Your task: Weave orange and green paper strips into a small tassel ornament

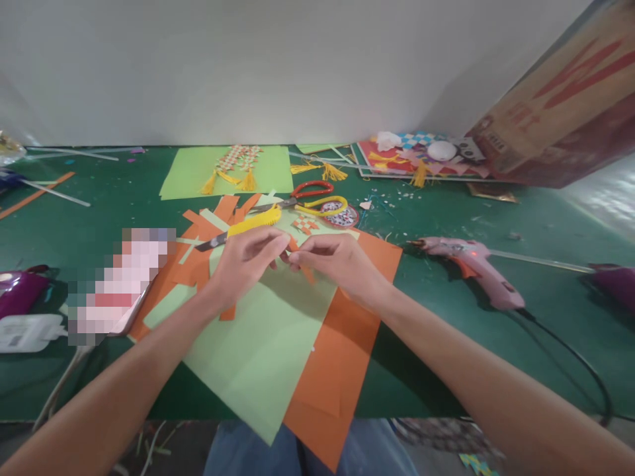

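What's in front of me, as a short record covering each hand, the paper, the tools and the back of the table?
Left hand: fingertips at an orange strip; exact hold partly hidden
Right hand: pinching that strip
Paper: pale green sheet overlapping an orange sheet
Tools: scissors, yellow-handled cutter; pink glue gun at right, red light showing
Back of table: tasselled woven pieces on another green sheet

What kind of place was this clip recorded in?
Probably a paper-craft workspace: a green table holds a pink glue gun, a yellow-handled cutter and, at the back, woven paper pieces with yellow tassels.
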`<state>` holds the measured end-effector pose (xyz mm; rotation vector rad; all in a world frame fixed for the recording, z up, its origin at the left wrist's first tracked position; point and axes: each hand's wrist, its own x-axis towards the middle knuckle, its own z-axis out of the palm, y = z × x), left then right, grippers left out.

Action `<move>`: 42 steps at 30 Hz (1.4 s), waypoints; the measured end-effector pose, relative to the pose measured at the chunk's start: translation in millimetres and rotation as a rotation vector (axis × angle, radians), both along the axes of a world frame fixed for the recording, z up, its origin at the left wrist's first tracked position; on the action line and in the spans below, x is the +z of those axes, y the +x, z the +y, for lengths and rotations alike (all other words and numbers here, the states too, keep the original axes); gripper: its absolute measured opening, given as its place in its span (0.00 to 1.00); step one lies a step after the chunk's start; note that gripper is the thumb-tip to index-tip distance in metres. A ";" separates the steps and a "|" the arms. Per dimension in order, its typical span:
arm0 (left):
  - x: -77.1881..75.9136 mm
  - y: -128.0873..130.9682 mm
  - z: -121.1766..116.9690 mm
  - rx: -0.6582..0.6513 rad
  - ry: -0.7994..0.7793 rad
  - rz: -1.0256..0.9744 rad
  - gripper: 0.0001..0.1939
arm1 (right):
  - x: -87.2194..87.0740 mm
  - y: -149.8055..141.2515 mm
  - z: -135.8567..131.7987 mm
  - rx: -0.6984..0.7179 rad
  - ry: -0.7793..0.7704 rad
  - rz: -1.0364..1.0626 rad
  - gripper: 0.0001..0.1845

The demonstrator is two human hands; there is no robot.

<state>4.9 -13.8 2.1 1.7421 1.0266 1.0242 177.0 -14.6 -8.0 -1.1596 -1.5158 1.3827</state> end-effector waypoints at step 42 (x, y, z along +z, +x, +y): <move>-1.5 -1.5 1.4 0.105 0.008 -0.033 0.08 | 4.8 -6.7 -4.6 -0.002 0.006 -0.074 0.14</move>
